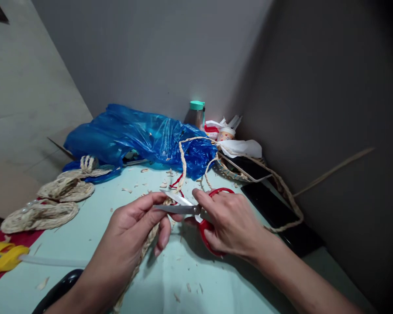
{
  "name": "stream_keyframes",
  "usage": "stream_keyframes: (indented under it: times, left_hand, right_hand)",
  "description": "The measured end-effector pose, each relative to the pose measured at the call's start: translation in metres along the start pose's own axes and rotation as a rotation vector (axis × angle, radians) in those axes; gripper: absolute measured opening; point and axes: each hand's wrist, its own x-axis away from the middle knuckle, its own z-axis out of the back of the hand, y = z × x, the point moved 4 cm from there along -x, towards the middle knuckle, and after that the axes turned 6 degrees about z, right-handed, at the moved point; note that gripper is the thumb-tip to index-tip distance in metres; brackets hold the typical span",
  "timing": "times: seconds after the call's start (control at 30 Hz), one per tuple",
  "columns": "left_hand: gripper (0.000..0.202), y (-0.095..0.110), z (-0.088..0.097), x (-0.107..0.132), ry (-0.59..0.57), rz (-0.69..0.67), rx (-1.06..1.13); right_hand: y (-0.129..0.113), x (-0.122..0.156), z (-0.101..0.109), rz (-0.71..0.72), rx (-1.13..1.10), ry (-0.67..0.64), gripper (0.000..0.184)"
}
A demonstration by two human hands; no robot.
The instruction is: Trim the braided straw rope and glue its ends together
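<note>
My right hand (pixel 234 220) grips the red-handled scissors (pixel 180 209), their blades parted and pointing left. Between thumb and fingers, my left hand (pixel 134 231) pinches a braided straw cord (pixel 149 244), and the blade tips reach the fingertips there. Part of the cord hangs below my left hand toward the near edge. Beyond the blades, a pale braid (pixel 183 161) loops up over the blue bag and round to the right. A dark red string (pixel 176 183) lies just behind the scissors. The exact spot between the blades is partly hidden by my fingers.
Woven straw sandals (pixel 42 213) and a yellow glue gun (pixel 5 257) lie at left. A blue plastic bag (pixel 134 131), a green-lidded bottle (pixel 196 112) and a paper cup (pixel 226 133) stand at the back. A black phone (pixel 270 200) is at right. Straw scraps litter the table (pixel 183 283).
</note>
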Motion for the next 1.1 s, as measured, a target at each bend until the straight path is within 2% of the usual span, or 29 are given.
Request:
stream_keyframes:
  times: [0.1, 0.23, 0.33, 0.4, 0.53, 0.73, 0.87, 1.1]
  left_hand:
    - [0.016, 0.0002, -0.0017, 0.0006, -0.012, 0.015, 0.014]
    - [0.018, 0.0007, -0.0069, 0.0021, -0.055, 0.101, 0.152]
    - [0.007, 0.0026, -0.0065, 0.0036, -0.010, 0.128, 0.254]
    - [0.010, 0.0039, -0.0055, 0.0042, 0.006, 0.129, 0.275]
    - [0.015, 0.0050, -0.0043, 0.0042, -0.017, 0.117, 0.242]
    - [0.019, 0.0032, -0.0013, 0.0039, 0.008, 0.067, 0.115]
    - [0.018, 0.0029, -0.0003, 0.0036, 0.040, 0.064, 0.102]
    - [0.034, 0.0068, -0.0052, 0.0016, 0.078, 0.065, 0.092]
  right_hand:
    - [0.0027, 0.0011, 0.0047, -0.007, 0.089, 0.058, 0.043]
    - [0.0047, 0.0020, 0.0089, -0.007, 0.149, 0.098, 0.044]
    - [0.0040, 0.0021, 0.0085, -0.004, 0.143, 0.089, 0.047]
    - [0.0039, 0.0018, 0.0079, -0.008, 0.135, 0.084, 0.047]
    - [0.0043, 0.0009, 0.0068, 0.001, 0.105, 0.070, 0.037]
    - [0.0036, 0.0023, 0.0033, 0.032, 0.061, 0.046, 0.025]
    - [0.0031, 0.0033, 0.0010, 0.032, 0.049, 0.043, 0.022]
    - [0.0065, 0.0045, -0.0002, 0.001, -0.014, 0.031, 0.022]
